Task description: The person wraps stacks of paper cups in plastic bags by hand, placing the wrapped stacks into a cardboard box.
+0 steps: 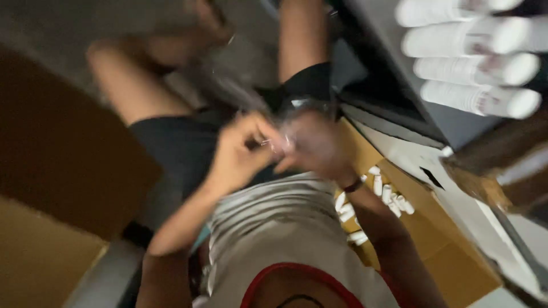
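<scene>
Nearest the camera is the person's own chest, in a grey and white striped shirt [268,222] with a red-edged collar [274,274] at the bottom of the view. The person sits low, bare knees drawn up, dark shorts [177,148] over the lap, on a dim grey floor [45,23]. The whole view is blurred by motion.

Both forearms rise from the bottom edge and meet over the lap. The left hand [237,154] is curled, fingers bent in toward the thumb in a pinching grip. The right hand [317,145], with a dark band [353,185] at its wrist, faces it with fingers folded in, and the fingertips of the two hands nearly touch. Between them is a small thin glinting thing [274,142], apparently pinched by both hands; the blur keeps me from saying what it is or which hand has the firmer hold. Above the hands a piece of clear plastic wrap [240,91] stretches across the lap.

To the person's right, just beside the thigh, stands an open cardboard box [434,245]; small white tubes [371,197] lie heaped in it near the right forearm. Beyond it, at the upper right corner, larger white cylinders [474,63] are stacked on their sides on a grey surface [411,74]. On the left a large brown cardboard sheet [63,154] fills the edge of the view.
</scene>
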